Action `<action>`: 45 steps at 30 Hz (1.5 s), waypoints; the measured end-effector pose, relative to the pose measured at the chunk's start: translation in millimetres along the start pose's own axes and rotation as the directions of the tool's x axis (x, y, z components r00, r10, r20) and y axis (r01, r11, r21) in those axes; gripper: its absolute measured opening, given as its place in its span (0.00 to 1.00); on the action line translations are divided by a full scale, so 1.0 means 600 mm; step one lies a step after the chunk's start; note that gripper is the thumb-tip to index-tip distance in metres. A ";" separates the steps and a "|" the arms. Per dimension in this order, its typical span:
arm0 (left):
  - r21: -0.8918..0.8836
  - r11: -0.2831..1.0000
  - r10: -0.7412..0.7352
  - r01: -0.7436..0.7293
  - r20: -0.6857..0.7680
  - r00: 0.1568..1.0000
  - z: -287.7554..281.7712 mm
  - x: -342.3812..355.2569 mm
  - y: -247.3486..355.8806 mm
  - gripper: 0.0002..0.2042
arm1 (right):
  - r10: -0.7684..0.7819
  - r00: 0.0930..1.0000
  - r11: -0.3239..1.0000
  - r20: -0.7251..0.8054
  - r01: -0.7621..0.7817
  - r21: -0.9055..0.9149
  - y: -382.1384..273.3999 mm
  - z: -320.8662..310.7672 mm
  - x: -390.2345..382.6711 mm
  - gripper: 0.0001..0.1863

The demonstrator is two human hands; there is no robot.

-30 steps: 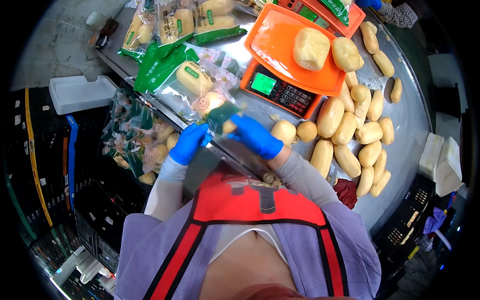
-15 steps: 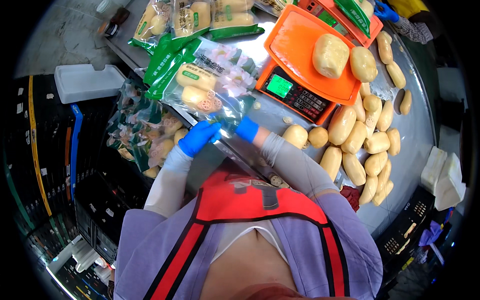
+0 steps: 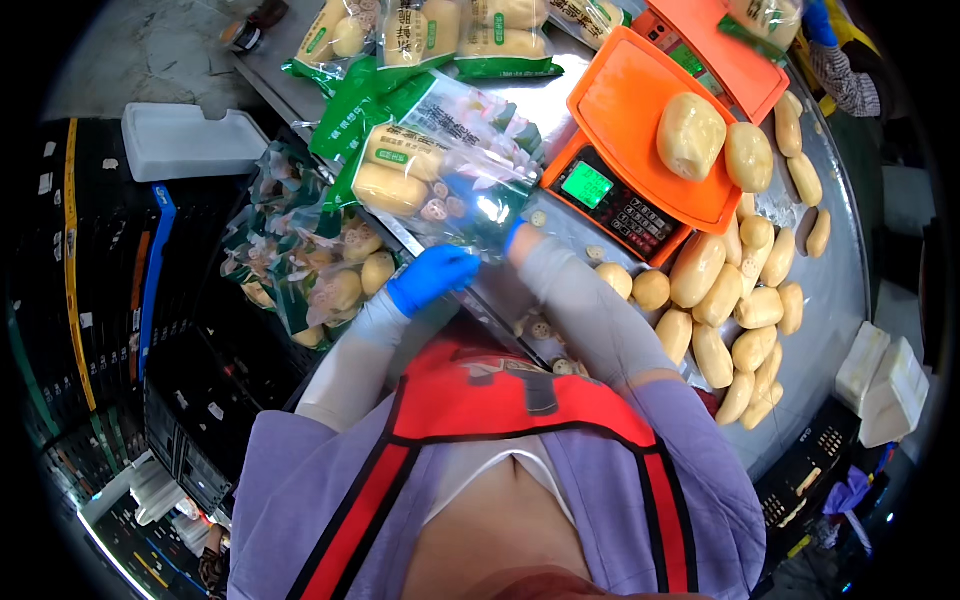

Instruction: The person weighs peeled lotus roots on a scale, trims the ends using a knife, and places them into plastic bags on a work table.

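Note:
A clear plastic bag with green trim [image 3: 478, 118] lies at the table's edge in front of me. Inside it are peeled lotus root pieces [image 3: 392, 187] and a few cut slices with holes [image 3: 437, 207]. My left hand [image 3: 432, 280], in a blue glove, is closed in a pinch at the near, open end of the bag. My right hand [image 3: 484, 206], also blue-gloved, reaches into the bag, close to the slices. Its fingers show only blurred through the plastic.
An orange scale [image 3: 628, 130] holds two lotus root pieces. Many more lotus roots [image 3: 697, 270] lie at right. Filled bags [image 3: 420, 35] stand at the back; a bag pile [image 3: 300, 250] lies left, below a white foam box [image 3: 190, 140]. Another person's gloved hand [image 3: 820, 22] is far right.
My right hand has pushed deeper into the bag, toward the slices. My left hand stays at the bag's opening. The view has shifted a little, and the far green bag has moved.

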State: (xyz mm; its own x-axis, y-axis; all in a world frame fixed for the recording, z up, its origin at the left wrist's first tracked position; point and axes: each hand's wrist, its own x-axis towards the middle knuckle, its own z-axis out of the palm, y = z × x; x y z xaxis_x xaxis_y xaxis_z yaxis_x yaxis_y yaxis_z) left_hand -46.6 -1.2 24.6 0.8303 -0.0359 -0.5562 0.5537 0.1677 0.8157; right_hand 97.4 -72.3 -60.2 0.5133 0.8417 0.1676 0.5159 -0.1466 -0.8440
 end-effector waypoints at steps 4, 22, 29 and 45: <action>0.549 0.802 0.508 -0.233 -0.424 0.750 -0.006 -0.037 -0.014 0.17 | 0.028 0.981 0.980 0.192 0.011 -0.197 -0.063 -0.106 -0.048 0.16; 0.193 0.552 0.462 -0.811 -0.881 0.104 -0.357 -0.209 0.113 0.12 | 0.346 0.938 0.670 0.017 -0.259 0.696 -0.204 -0.271 -0.263 0.17; 0.561 0.686 0.288 -0.463 -0.794 -0.536 -0.337 -0.434 -0.029 0.16 | 0.629 0.777 0.372 0.039 -0.344 0.862 -0.160 -0.296 -0.361 0.17; -0.206 0.936 -0.168 0.286 -0.974 -0.152 -0.375 -0.325 -0.411 0.19 | 0.561 0.827 0.506 0.048 -0.388 0.771 -0.166 -0.280 -0.351 0.14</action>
State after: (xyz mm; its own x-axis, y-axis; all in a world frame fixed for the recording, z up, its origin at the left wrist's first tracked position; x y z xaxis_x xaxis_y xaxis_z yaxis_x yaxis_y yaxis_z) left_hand -359.5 185.9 -103.8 -0.2820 0.9367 -0.2074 0.7422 0.3500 0.5715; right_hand 53.1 -322.0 73.9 0.6807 0.6386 -0.3590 -0.4668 0.0003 -0.8844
